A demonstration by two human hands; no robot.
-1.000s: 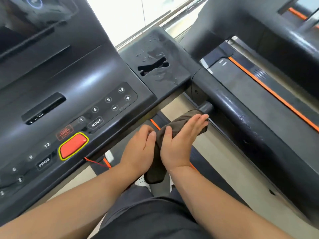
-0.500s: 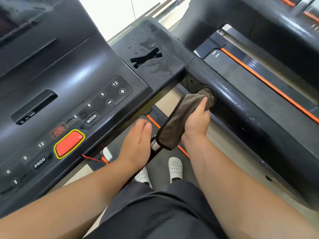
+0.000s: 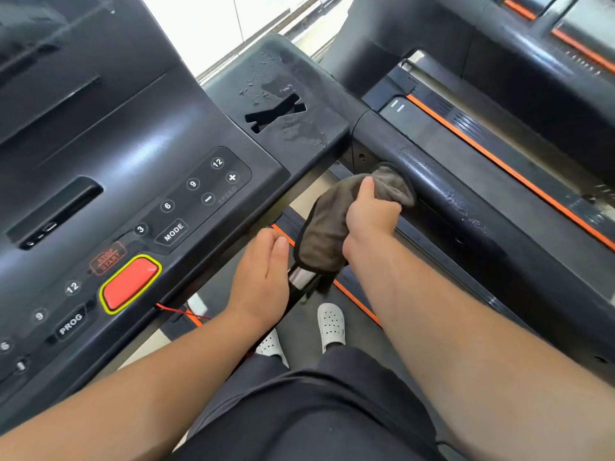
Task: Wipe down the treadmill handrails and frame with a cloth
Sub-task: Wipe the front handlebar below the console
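My right hand (image 3: 371, 216) grips a grey-brown cloth (image 3: 327, 227) wrapped round the short front handle bar, up where the bar meets the thick black right handrail (image 3: 466, 194). The cloth's upper end presses against that handrail; its lower end hangs over the bar's metal sensor section (image 3: 299, 277). My left hand (image 3: 263, 277) rests on the lower part of the same bar with its fingers together and nearly straight, just left of the cloth. Water drops lie on the handrail and on the black corner panel (image 3: 289, 104).
The treadmill console (image 3: 139, 201) with number keys and a red stop button (image 3: 129, 284) fills the left. A neighbouring treadmill's belt with orange trim (image 3: 499, 168) runs at the right. My white shoes (image 3: 329, 322) stand on the belt below.
My right hand slid the cloth up the handle bar from beside my left hand to the handrail joint and closed round it. My left hand stayed on the lower bar.
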